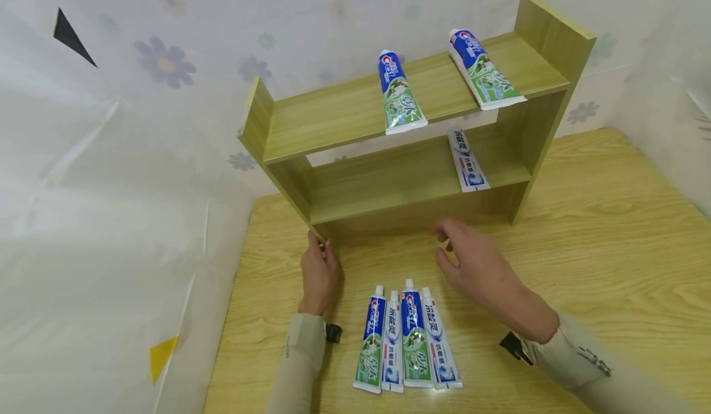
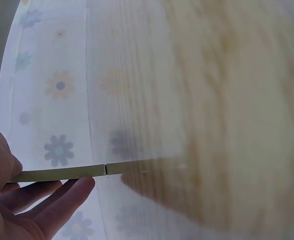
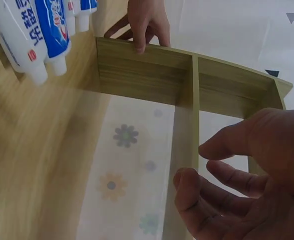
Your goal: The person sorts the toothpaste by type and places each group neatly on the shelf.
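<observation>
Shelving of yellowish wood-grain board (image 1: 383, 178) stands on the matching table (image 1: 627, 247); a tug from the left hand (image 1: 319, 276), pinching its lower left panel, might jolt an overhanging blue-and-green plastic toothpaste tube (image 1: 399, 95) off. The shelving's open front faces the hands, long axis side to side. The right hand (image 1: 480, 267), loosely curled, holds nothing.

1. A hand could pass between the four lying tubes (image 1: 415, 340) and the shelf (image 1: 378, 182).
2. The left hand (image 1: 319, 275) and right hand (image 1: 483, 269) narrow that gap at either end.
3. Middle board: one white tube (image 1: 468, 162) obstructs the right; room lies leftward.
</observation>
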Motion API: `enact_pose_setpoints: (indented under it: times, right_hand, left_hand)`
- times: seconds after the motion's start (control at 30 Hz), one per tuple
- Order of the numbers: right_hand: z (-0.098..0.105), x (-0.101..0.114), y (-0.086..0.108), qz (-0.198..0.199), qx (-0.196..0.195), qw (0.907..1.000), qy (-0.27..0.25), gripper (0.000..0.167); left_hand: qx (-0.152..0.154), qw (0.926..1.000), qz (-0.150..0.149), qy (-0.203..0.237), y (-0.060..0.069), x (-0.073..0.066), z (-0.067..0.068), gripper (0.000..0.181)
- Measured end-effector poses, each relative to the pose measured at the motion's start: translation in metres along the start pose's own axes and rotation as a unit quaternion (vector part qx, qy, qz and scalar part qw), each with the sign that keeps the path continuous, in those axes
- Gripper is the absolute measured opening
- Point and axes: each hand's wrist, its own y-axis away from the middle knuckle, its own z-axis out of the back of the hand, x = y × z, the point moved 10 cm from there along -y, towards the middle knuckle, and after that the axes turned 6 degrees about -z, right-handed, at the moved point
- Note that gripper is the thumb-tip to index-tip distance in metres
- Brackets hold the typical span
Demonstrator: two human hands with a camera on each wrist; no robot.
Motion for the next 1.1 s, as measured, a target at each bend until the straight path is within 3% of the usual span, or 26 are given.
enact_pose_setpoints:
  times: [0.17, 0.33, 0.53, 0.77, 0.87, 1.0, 1.1]
  right_hand:
    - [-0.03, -0.008, 0.008, -0.02, 0.035, 0.9992, -0.001, 0.031]
    - [-0.065, -0.018, 0.021, -0.048, 0.087, 0.995, 0.016, 0.034]
    - [-0.096, -0.032, 0.037, -0.079, 0.132, 0.9874, 0.037, 0.04]
    - [-0.118, -0.04, 0.049, -0.084, 0.135, 0.9849, 0.067, 0.055]
    - [-0.12, -0.041, 0.05, -0.091, 0.13, 0.9858, 0.055, 0.063]
    - [-0.125, -0.043, 0.053, -0.101, 0.147, 0.9824, 0.056, 0.076]
    - [-0.13, -0.044, 0.057, -0.106, 0.154, 0.9801, 0.067, 0.08]
  left_hand:
    - [-0.009, 0.9999, -0.006, -0.012, 0.001, 0.001, 0.001, 0.026]
    - [0.015, 0.9992, 0.027, -0.025, -0.001, -0.015, 0.006, 0.023]
    - [0.025, 0.9973, 0.048, -0.05, -0.005, -0.019, 0.006, 0.022]
    - [0.006, 0.9996, 0.006, -0.027, -0.006, -0.016, 0.005, 0.024]
    - [-0.01, 0.9996, -0.015, -0.024, -0.003, 0.002, -0.001, 0.024]
    - [-0.017, 0.9994, -0.022, -0.019, 0.001, 0.016, -0.006, 0.026]
    - [-0.016, 0.9996, -0.02, -0.008, -0.001, 0.004, -0.001, 0.027]
